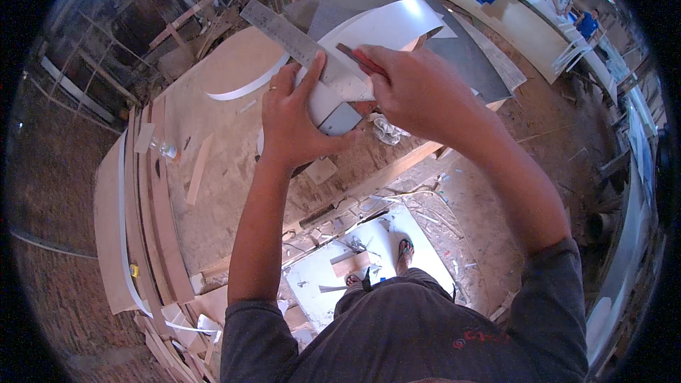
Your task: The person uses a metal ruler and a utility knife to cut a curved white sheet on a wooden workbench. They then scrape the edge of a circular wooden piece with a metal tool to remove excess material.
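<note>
My left hand (291, 117) holds a wide metal try square (284, 35) down, its fingertips on the blade and its thumb spread toward the grey block (340, 120) at the near end. A white flexible strip (383, 21) lies under the blade; its far part curls up beyond my right hand, and a narrow white end (248, 91) curves out to the left. My right hand (411, 89) is closed round a red-handled cutter (369, 62), with a dark, blade-like end pointing up and left, close to the blade's edge. The cutting point is too small to make out.
The wooden worktable (234, 191) bears a wood offcut (198, 170), a crumpled white cloth (386, 130) and a clear plastic container (167, 149). Dark grey sheets (468, 64) lie at the far right. Scraps litter the floor around a white board (319, 291) underfoot. Other people stand far right.
</note>
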Available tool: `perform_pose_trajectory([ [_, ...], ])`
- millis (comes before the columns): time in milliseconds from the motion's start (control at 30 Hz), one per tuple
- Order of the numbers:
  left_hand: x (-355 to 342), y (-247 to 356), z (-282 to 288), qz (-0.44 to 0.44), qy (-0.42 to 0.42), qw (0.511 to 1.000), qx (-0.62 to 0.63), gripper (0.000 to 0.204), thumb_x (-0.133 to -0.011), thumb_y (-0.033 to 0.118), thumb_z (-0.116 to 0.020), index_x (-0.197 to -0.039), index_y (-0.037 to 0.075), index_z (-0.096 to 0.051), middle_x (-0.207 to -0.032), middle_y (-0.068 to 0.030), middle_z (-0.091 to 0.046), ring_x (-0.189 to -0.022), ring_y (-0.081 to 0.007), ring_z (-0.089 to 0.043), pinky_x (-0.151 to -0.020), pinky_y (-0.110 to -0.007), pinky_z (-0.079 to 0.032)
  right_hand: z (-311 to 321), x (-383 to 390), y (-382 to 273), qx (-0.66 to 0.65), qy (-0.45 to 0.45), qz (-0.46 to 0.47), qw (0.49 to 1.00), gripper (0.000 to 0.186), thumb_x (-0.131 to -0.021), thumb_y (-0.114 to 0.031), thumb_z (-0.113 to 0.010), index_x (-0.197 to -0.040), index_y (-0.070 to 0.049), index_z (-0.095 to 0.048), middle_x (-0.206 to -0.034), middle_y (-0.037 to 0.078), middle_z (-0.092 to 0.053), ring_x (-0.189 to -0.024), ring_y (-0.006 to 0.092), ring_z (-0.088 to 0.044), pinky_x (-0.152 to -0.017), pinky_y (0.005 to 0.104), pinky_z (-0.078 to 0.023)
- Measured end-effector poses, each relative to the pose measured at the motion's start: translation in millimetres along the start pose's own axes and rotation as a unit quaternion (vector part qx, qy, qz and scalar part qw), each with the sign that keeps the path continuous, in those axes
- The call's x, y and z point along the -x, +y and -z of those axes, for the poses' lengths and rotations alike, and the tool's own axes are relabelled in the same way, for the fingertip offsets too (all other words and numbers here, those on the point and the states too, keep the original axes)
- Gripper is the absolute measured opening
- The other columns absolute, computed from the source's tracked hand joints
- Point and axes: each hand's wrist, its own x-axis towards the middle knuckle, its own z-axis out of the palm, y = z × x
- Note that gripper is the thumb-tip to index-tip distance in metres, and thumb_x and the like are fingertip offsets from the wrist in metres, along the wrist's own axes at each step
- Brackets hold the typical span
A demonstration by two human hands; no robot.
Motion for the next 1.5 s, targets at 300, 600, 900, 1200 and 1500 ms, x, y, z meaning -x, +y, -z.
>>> perform_pose_trajectory([
  [300, 5.4, -0.5, 0.6, -0.01, 0.023, 1.0, -0.007, 0.119, -0.049, 0.053, -0.094, -0.157, 0.017, -0.058, -0.137, -0.0246, -0.058, -0.125, -0.0435, -0.061, -0.1, -0.054, -0.05, -24.3, -32.5, 3.2, -0.01, 0.01, 0.014, 1.0, 0.032, -0.09, -0.019, -0.063, -0.116, -0.006, -0.077, -0.096, 0.026, -0.078, -0.092, 0.0447, -0.077, -0.087, 0.0555, -0.062],
  [600, 6.0, 3.7, -1.0, 0.003, 0.006, 1.0, -0.021, 0.122, -0.05, 0.055, -0.097, -0.159, 0.019, -0.056, -0.142, -0.0259, -0.057, -0.129, -0.0456, -0.059, -0.106, -0.053, -0.05, -16.3, -25.0, -7.4, 0.083, -0.02, 0.03, 0.996, 0.031, -0.087, -0.018, -0.073, -0.112, -0.001, -0.076, -0.099, 0.026, -0.077, -0.096, 0.0431, -0.077, -0.089, 0.0516, -0.062],
  [900, 5.4, 1.8, -13.3, -0.053, 0.039, 0.997, -0.031, 0.121, -0.048, 0.06, -0.094, -0.155, 0.016, -0.061, -0.133, -0.0222, -0.06, -0.12, -0.0405, -0.063, -0.097, -0.052, -0.053, -5.8, 5.8, 3.5, 0.069, -0.026, 0.021, 0.997, 0.034, -0.095, -0.016, -0.07, -0.125, -0.001, -0.076, -0.102, 0.026, -0.077, -0.092, 0.0444, -0.076, -0.089, 0.0503, -0.059],
  [1200, 2.0, -3.8, -3.9, -0.022, 0.028, 0.999, -0.023, 0.122, -0.049, 0.058, -0.094, -0.157, 0.015, -0.059, -0.133, -0.0254, -0.059, -0.121, -0.0429, -0.063, -0.098, -0.053, -0.053, 25.9, 66.6, 20.1, 0.05, 0.012, -0.064, 0.997, 0.037, -0.099, -0.016, -0.061, -0.132, -0.005, -0.073, -0.094, 0.026, -0.075, -0.087, 0.041, -0.075, -0.084, 0.0519, -0.058],
  [1500, -1.7, -5.1, -2.6, -0.017, 0.009, 1.0, 0.004, 0.121, -0.049, 0.056, -0.094, -0.158, 0.016, -0.058, -0.139, -0.025, -0.059, -0.122, -0.0435, -0.062, -0.102, -0.054, -0.051, -24.9, -20.9, 19.0, -0.001, 0.025, 0.038, 0.999, 0.038, -0.1, -0.016, -0.056, -0.131, 0.0, -0.072, -0.099, 0.026, -0.077, -0.092, 0.044, -0.076, -0.091, 0.0528, -0.058],
])
